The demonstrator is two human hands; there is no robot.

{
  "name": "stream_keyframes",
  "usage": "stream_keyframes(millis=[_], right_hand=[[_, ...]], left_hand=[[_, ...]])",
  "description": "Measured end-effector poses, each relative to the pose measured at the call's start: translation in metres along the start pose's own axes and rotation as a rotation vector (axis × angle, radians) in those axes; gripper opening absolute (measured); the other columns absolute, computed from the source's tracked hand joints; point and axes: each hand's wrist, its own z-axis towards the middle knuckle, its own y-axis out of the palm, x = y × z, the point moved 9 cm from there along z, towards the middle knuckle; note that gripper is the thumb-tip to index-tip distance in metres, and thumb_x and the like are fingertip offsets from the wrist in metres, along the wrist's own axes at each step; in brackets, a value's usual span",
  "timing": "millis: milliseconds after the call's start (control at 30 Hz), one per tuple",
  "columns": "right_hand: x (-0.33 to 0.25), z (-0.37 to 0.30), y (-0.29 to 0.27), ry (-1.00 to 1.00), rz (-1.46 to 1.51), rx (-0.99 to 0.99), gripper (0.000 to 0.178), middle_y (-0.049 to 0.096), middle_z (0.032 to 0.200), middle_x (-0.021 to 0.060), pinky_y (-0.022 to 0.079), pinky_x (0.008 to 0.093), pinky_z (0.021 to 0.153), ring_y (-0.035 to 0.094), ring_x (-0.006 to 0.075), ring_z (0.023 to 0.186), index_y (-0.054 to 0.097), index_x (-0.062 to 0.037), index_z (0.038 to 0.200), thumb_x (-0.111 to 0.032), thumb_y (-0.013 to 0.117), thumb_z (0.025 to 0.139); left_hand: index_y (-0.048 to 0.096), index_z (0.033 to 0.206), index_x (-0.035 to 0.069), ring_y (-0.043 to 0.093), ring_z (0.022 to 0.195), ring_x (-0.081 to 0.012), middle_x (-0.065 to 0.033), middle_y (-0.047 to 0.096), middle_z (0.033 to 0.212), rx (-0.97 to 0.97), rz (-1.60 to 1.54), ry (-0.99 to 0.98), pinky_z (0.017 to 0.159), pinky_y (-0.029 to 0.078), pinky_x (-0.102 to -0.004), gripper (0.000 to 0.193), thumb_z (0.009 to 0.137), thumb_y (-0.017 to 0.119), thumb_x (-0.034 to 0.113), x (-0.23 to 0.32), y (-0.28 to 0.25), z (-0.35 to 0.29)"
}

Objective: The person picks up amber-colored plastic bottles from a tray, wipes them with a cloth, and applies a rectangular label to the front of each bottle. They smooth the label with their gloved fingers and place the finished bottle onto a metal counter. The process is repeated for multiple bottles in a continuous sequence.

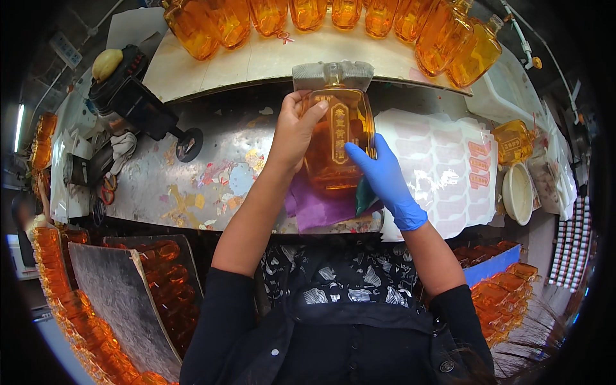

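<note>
A square-shouldered amber glass bottle (pixel 324 151) with a gold-outlined label panel on its front stands before me. My bare left hand (pixel 299 125) grips its upper left, the thumb pressed near the top of the label. In a blue glove, my right hand (pixel 384 176) holds the lower right side, thumb on the front and fingers out of sight. The bottle's neck lies against a pale grey block (pixel 359 72). Beneath the bottle spreads a purple cloth (pixel 316 208), and a dark green piece (pixel 366 196) shows beside the glove.
Label sheets (pixel 443 170) lie at the right, near a pale bowl (pixel 517 194) and another amber bottle (pixel 513 142). Several bottles (pixel 308 14) line the raised shelf (pixel 237 67). A black device (pixel 131 96) and red-handled scissors (pixel 108 190) sit at the left. More bottles (pixel 504 301) are stacked below.
</note>
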Motion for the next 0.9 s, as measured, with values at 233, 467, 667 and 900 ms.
stream_keyframes(millis=[233, 467, 667, 900], right_hand=[[0.0060, -0.0015, 0.0006, 0.061, 0.067, -0.022, 0.053, 0.064, 0.102, 0.0106, 0.048, 0.0293, 0.083, 0.060, 0.0149, 0.092, 0.055, 0.0013, 0.117, -0.037, 0.071, 0.084], [0.0051, 0.0004, 0.0011, -0.004, 0.028, -0.017, 0.057, 0.063, 0.103, 0.0108, 0.048, 0.0292, 0.083, 0.060, 0.0151, 0.092, 0.055, 0.0020, 0.117, -0.038, 0.073, 0.081], [0.0029, -0.0005, -0.0012, -0.012, 0.007, 0.002, 0.056, 0.061, 0.097, 0.0076, 0.047, 0.0282, 0.081, 0.057, 0.0132, 0.088, 0.056, 0.0013, 0.113, -0.039, 0.075, 0.079], [0.0018, -0.0012, -0.0007, -0.011, -0.003, 0.002, 0.055, 0.061, 0.098, 0.0079, 0.047, 0.0281, 0.081, 0.057, 0.0133, 0.089, 0.056, 0.0013, 0.114, -0.038, 0.074, 0.080]], left_hand=[[0.039, 0.123, -0.002, 0.057, 0.106, -0.0168, -0.0124, 0.057, 0.116, 0.002, 0.030, -0.019, 0.094, 0.046, -0.0307, 0.047, 0.089, 0.066, 0.016, -0.0013, -0.0021, 0.0006], [0.041, 0.122, -0.002, 0.058, 0.104, -0.0158, -0.0116, 0.058, 0.114, 0.003, 0.010, -0.047, 0.090, 0.049, -0.0304, 0.046, 0.088, 0.067, 0.016, -0.0032, -0.0051, 0.0003], [0.039, 0.124, -0.005, 0.058, 0.104, -0.0169, -0.0131, 0.058, 0.114, 0.004, -0.013, -0.033, 0.092, 0.048, -0.0299, 0.049, 0.087, 0.066, 0.011, -0.0022, -0.0038, 0.0024], [0.039, 0.124, -0.005, 0.058, 0.105, -0.0174, -0.0139, 0.058, 0.115, 0.000, -0.003, -0.003, 0.093, 0.047, -0.0300, 0.049, 0.087, 0.066, 0.011, -0.0005, -0.0039, 0.0021]])
